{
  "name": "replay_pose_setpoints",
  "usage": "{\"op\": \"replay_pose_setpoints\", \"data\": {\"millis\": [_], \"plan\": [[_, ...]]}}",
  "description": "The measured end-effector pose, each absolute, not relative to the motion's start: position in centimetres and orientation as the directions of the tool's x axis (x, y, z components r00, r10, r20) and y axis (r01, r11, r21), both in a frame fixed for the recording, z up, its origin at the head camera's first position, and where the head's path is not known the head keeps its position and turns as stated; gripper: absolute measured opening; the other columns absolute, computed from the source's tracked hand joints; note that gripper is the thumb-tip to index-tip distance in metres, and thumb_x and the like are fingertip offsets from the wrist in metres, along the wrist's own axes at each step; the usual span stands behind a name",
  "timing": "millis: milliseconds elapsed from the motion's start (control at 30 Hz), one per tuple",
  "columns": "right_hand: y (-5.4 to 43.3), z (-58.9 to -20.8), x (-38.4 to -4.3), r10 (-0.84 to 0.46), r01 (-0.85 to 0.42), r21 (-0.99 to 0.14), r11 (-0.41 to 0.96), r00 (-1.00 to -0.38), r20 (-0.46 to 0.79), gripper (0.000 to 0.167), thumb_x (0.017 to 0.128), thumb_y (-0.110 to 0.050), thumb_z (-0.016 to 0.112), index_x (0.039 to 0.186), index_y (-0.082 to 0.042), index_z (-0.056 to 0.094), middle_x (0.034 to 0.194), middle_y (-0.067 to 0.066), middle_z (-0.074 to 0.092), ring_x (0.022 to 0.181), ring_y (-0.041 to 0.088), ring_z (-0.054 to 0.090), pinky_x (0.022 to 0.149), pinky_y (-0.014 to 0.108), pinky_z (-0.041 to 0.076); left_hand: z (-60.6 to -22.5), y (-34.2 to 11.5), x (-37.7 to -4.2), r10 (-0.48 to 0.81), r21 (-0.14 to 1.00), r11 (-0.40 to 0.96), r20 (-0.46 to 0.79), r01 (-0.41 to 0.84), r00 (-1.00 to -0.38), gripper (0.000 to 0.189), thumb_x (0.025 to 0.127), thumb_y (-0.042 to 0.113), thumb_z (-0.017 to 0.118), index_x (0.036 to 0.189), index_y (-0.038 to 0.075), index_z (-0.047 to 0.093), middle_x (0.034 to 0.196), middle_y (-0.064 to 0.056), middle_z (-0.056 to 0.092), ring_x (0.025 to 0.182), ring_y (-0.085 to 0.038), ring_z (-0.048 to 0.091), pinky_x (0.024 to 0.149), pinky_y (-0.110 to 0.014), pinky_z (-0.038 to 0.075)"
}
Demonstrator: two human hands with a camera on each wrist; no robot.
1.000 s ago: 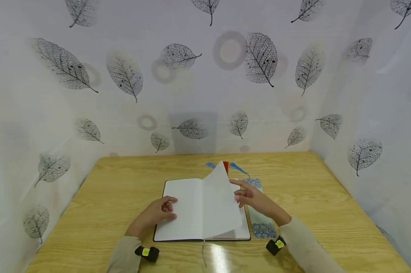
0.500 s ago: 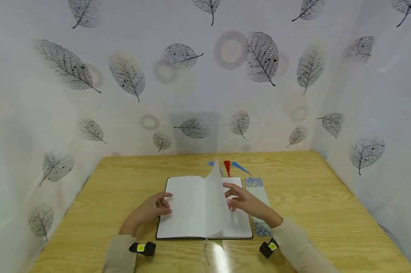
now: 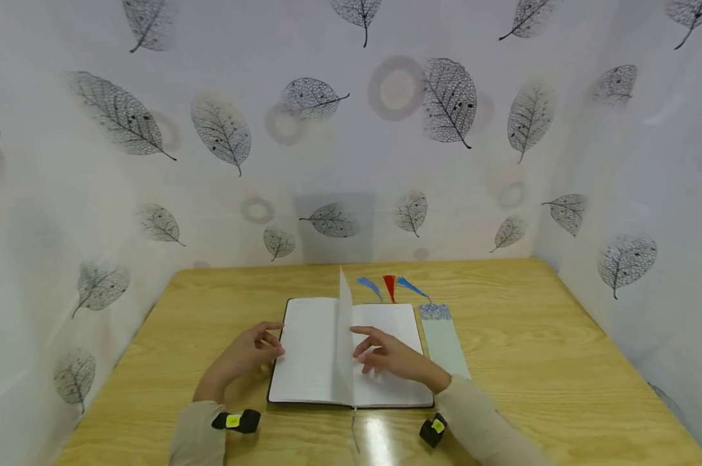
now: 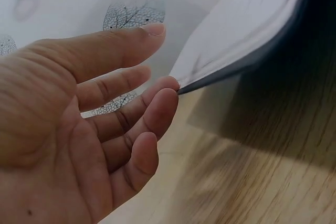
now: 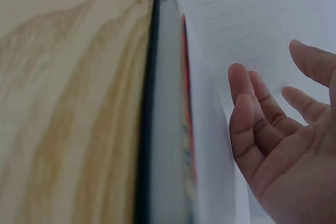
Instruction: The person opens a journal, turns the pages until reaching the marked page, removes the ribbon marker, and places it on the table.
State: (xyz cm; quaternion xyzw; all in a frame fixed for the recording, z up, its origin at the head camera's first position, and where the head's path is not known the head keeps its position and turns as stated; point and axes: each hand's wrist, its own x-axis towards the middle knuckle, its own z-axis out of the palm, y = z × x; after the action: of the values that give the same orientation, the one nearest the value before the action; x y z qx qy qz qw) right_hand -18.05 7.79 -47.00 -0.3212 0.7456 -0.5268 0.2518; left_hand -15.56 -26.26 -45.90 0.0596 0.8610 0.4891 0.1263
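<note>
The right hand [image 3: 385,355], its grip loosely spread, is nearer the raised white paper page [image 3: 345,336], which stands almost upright just left of it, long axis running away from the person. The page rises mid-spread from an open, dark-covered notebook [image 3: 310,362]. The left hand [image 3: 242,356], also loosely spread, touches the notebook's left edge. Beyond lie 2 tassels, blue [image 3: 369,285] and red [image 3: 389,285]; the beige right sleeve [image 3: 487,417] hides the near end of a pale green bookmark [image 3: 446,343].

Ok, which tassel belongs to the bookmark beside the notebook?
The rightmost blue tassel: its cord reaches the bookmark right of the notebook. The red tassel and leftmost blue tassel lead to the notebook's far edge.
</note>
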Motion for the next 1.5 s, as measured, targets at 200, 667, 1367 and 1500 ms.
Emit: {"op": "replay_pose_setpoints", "data": {"millis": [200, 667, 1367, 1500], "plan": [[7.0, -47.6, -18.2, -0.737, -0.204, -0.939, 0.276, -0.672, -0.071, 0.055, 0.101, -0.02, 0.05, 0.151, -0.011, 0.029, 0.116, 0.017, 0.059, 0.086, 0.016, 0.065, 0.067, 0.025, 0.051, -45.6, -26.5, -15.6, 0.264, 0.867, 0.498, -0.129, 0.021, -0.956, 0.057, 0.09, 0.02, 0.067, 0.14, 0.001, 0.044, 0.103, -0.012, 0.063, 0.088, -0.018, 0.061, 0.075, -0.033, 0.049], [5.1, -48.0, -18.1, -0.693, -0.255, -0.867, 0.428, -0.708, -0.134, 0.052, 0.097, -0.016, 0.058, 0.145, -0.009, 0.04, 0.098, 0.002, 0.06, 0.074, 0.006, 0.058, 0.063, 0.021, 0.047, -45.3, -27.2, -15.3, 0.217, 0.865, 0.5, -0.097, 0.025, -0.971, 0.051, 0.093, 0.016, 0.063, 0.139, 0.002, 0.045, 0.108, -0.014, 0.062, 0.094, -0.018, 0.061, 0.078, -0.031, 0.052], [2.8, -46.9, -17.3, -0.531, -0.358, -0.621, 0.698, -0.84, -0.113, 0.049, 0.084, -0.028, 0.075, 0.128, -0.015, 0.06, 0.073, -0.01, 0.054, 0.059, 0.004, 0.042, 0.053, 0.02, 0.033, -45.2, -26.6, -15.5, 0.23, 0.882, 0.471, -0.114, 0.008, -0.966, 0.053, 0.093, 0.019, 0.063, 0.138, -0.001, 0.044, 0.106, -0.014, 0.061, 0.092, -0.017, 0.06, 0.076, -0.031, 0.051], [2.6, -47.0, -17.2, -0.509, -0.325, -0.629, 0.706, -0.85, -0.133, 0.049, 0.082, -0.027, 0.076, 0.127, -0.015, 0.062, 0.073, -0.009, 0.055, 0.059, 0.005, 0.043, 0.053, 0.021, 0.033, -45.7, -26.4, -15.7, 0.249, 0.891, 0.453, -0.124, 0.003, -0.961, 0.054, 0.093, 0.02, 0.064, 0.138, -0.002, 0.044, 0.106, -0.014, 0.061, 0.09, -0.016, 0.06, 0.074, -0.031, 0.051]]}}
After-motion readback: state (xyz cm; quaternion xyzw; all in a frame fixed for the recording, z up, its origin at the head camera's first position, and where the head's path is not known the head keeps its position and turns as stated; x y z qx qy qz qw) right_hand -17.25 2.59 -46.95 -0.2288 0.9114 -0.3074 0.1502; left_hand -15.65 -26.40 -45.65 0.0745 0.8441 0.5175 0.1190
